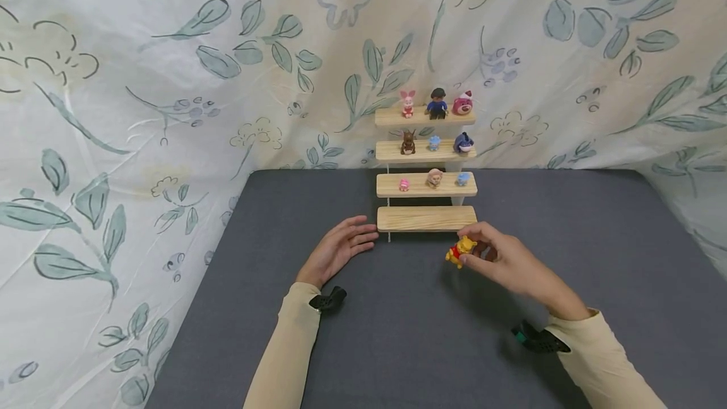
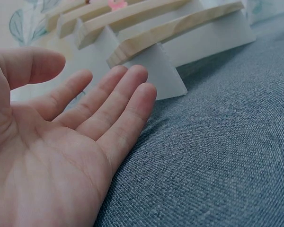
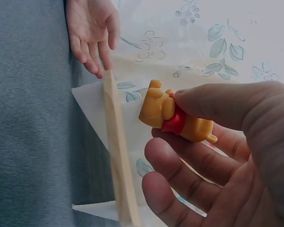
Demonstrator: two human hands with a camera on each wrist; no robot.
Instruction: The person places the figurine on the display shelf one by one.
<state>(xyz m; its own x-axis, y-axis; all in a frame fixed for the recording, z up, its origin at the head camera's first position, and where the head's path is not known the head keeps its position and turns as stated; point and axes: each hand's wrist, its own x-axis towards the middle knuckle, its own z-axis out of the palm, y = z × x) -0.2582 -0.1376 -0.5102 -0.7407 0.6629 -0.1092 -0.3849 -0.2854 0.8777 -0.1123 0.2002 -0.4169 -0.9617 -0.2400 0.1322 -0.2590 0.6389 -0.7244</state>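
Note:
A small yellow bear figurine (image 1: 461,250) in a red shirt is pinched between the thumb and fingers of my right hand (image 1: 507,262). That hand is just in front of the right end of the lowest wooden shelf (image 1: 426,219). In the right wrist view the bear figurine (image 3: 174,116) lies sideways between thumb and fingertips. My left hand (image 1: 341,248) is beside the left end of the lowest shelf, palm turned up and inward, fingers extended and holding nothing. In the left wrist view the fingertips of the left hand (image 2: 80,127) are close to the shelf's white side support (image 2: 163,78); contact cannot be told.
Above the bare bottom shelf rise three more tiers. The top has a pink piglet (image 1: 407,104), a dark-haired figure (image 1: 437,105) and a pink bear (image 1: 462,103). The second holds a brown figurine (image 1: 408,142) among others; the third, small figurines (image 1: 434,178). Floral cloth (image 1: 255,81) hangs behind the dark table (image 1: 397,333).

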